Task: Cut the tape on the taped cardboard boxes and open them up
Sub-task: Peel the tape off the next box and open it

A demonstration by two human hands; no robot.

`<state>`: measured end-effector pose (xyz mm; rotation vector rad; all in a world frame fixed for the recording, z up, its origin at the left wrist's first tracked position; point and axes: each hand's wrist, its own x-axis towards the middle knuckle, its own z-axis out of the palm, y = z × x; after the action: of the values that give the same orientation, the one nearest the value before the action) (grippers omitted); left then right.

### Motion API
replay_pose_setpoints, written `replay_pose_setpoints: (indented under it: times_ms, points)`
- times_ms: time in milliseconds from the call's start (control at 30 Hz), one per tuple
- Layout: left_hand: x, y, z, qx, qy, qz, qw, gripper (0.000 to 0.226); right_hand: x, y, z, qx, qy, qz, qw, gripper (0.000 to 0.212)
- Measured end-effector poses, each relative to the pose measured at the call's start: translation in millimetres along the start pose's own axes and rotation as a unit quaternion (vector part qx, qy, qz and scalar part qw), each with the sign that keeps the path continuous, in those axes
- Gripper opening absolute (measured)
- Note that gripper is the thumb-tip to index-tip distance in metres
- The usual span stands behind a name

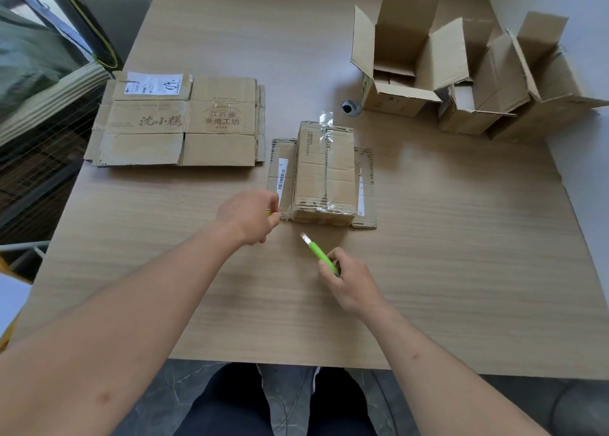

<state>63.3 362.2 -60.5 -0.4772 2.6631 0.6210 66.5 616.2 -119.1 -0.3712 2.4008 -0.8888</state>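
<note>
A small taped cardboard box (324, 175) lies in the middle of the table on a flat piece of cardboard (365, 185). Clear tape runs along its top seam, with a loose end sticking up at the far side. My right hand (351, 285) grips a green utility knife (321, 254) just in front of the box. The bare blade points up and left toward the box without touching it. My left hand (248, 215) is curled at the near left corner of the flat cardboard. A small yellow bit shows at its edge, and what it holds is hidden.
A stack of flattened printed boxes (178, 122) lies at the left of the wooden table (461, 254). Three opened boxes (405, 56) stand with flaps up at the far right. A round cable hole (350, 107) sits behind the taped box.
</note>
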Motion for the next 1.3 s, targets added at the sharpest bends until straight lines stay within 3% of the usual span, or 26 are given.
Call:
replay_pose_setpoints:
  times_ms: [133,400,567,1300]
  points:
    - [-2,-2,-2,-0.008,0.005,-0.003,1.0,0.016,-6,11,-6,-0.048,-0.023,-0.023,0.998,0.017]
    - [-5,-10,-9,-0.026,0.004,-0.02,0.999,0.016,0,-28,7,-0.051,0.071,-0.098,0.991,0.039]
    - [-8,-15,-13,-0.019,0.033,-0.03,0.999,0.016,10,-48,30,-0.066,0.051,-0.067,0.994,0.024]
    - [-4,-18,-12,-0.037,0.048,-0.018,0.998,0.019,26,-78,59,-0.134,-0.006,0.004,0.991,0.031]
